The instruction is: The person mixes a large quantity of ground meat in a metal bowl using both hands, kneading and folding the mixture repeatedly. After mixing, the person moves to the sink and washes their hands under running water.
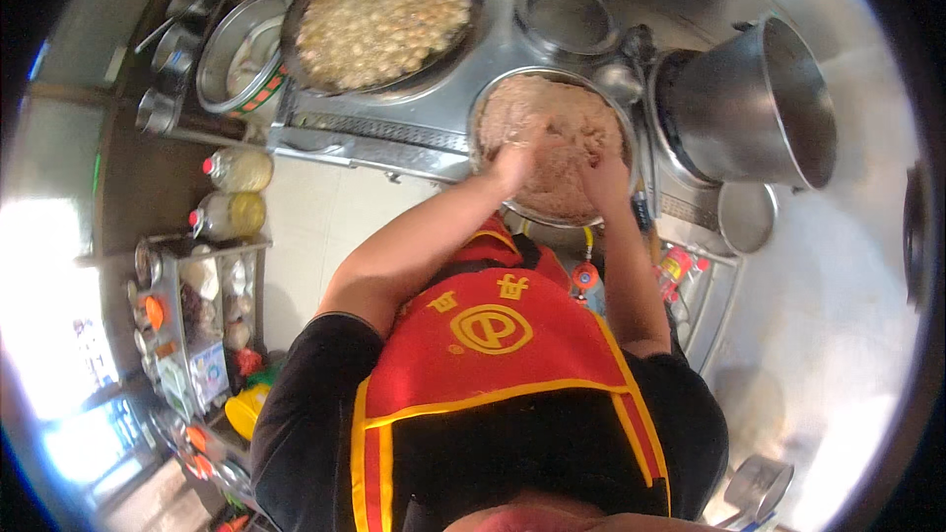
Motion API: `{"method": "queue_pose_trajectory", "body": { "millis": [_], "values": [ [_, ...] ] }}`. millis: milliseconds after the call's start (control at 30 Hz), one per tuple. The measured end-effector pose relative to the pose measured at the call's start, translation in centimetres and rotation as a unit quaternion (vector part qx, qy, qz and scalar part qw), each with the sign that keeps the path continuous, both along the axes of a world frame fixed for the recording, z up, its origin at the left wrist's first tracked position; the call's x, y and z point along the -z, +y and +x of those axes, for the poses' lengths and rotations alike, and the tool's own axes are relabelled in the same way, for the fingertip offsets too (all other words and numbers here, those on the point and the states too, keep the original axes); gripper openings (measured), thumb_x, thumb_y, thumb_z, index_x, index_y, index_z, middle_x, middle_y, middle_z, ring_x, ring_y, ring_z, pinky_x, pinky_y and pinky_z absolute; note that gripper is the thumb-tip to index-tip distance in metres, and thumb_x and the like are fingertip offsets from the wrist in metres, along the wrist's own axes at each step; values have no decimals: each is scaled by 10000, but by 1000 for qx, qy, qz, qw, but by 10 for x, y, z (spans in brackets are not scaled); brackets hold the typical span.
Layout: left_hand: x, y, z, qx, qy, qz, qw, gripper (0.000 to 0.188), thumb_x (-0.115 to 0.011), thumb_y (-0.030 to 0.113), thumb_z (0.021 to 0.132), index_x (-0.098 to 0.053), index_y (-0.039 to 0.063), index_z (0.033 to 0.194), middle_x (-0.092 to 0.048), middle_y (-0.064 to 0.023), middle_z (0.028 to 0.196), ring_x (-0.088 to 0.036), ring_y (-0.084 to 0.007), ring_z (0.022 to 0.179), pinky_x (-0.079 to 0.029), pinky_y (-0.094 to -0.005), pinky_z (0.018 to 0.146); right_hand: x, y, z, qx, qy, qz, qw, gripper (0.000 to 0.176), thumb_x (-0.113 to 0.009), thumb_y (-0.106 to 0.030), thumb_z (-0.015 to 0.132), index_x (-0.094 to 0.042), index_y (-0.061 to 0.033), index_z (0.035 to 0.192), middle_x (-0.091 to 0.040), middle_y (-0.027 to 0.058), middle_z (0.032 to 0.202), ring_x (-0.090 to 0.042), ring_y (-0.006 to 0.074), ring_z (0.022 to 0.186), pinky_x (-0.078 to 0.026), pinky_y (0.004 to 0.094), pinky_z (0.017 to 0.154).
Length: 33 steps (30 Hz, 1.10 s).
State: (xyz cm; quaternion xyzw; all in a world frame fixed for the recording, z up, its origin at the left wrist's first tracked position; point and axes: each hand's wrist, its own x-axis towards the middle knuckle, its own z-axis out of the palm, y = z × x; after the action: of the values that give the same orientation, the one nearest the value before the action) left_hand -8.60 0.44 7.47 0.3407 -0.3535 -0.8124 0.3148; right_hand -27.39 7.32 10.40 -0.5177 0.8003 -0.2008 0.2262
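Note:
A round metal bowl [477, 100] in front of me is filled with a pinkish mince-like mixture [550, 188]. Both of my hands are in it. My left hand [521, 159] reaches into the bowl's left and middle part, its fingers blurred and partly sunk in the mixture. At the right side my right hand [606, 177] presses in, fingers bent down and their tips hidden. Beyond the bowl, to the left, a large wok [292, 52] holds small pale pieces in bubbling liquid.
A tall steel pot [724, 107] stands tilted in view at the right, with ladles [639, 52] beside it. A round metal pan [565, 15] lies behind the bowl. At the left are a metal basin [214, 70], oil bottles [240, 214] and a rack of containers [214, 251].

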Motion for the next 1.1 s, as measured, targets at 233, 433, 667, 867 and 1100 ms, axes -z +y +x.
{"method": "queue_pose_trajectory", "body": {
  "millis": [233,433,667,867,1100],
  "values": [
    [58,-6,-9,-6,-98,-388,916,458,-405,336,1153,-498,111,1540,-559,-120,1497,-640,-228,1220,-507,-391,1040,-3,14,-3,28,-4,-18,999,440,-720,-366,949,-735,-31,1233,-742,301,966,-739,449,949,-577,496,842],
    [51,-19,-10,38,12,-317,948,411,-393,201,1162,-501,66,1535,-529,-109,1531,-643,-224,1216,-521,-379,1058,-14,2,10,83,-47,-25,995,326,-728,-186,951,-730,-6,1224,-761,265,984,-760,396,919,-584,442,827],
    [46,-21,-7,22,-37,-436,899,429,-456,173,1128,-497,40,1535,-580,-179,1497,-570,-286,1361,-438,-396,1154,-6,-8,18,127,-71,-32,989,328,-732,-169,940,-721,18,1209,-770,257,970,-777,345,912,-584,412,821],
    [19,-28,0,57,12,-338,939,415,-469,184,1121,-525,22,1499,-584,-189,1486,-558,-292,1375,-405,-403,1180,4,-12,2,112,-18,-58,992,358,-707,-154,946,-697,44,1244,-771,263,1018,-777,340,954,-583,407,840],
    [9,-31,-2,47,3,-368,928,434,-469,209,1118,-500,33,1513,-569,-178,1490,-526,-286,1408,-387,-402,1195,-4,-23,-2,66,-53,-85,993,371,-706,-155,947,-689,68,1244,-766,281,1023,-775,350,961,-579,412,844]
  ]
}}
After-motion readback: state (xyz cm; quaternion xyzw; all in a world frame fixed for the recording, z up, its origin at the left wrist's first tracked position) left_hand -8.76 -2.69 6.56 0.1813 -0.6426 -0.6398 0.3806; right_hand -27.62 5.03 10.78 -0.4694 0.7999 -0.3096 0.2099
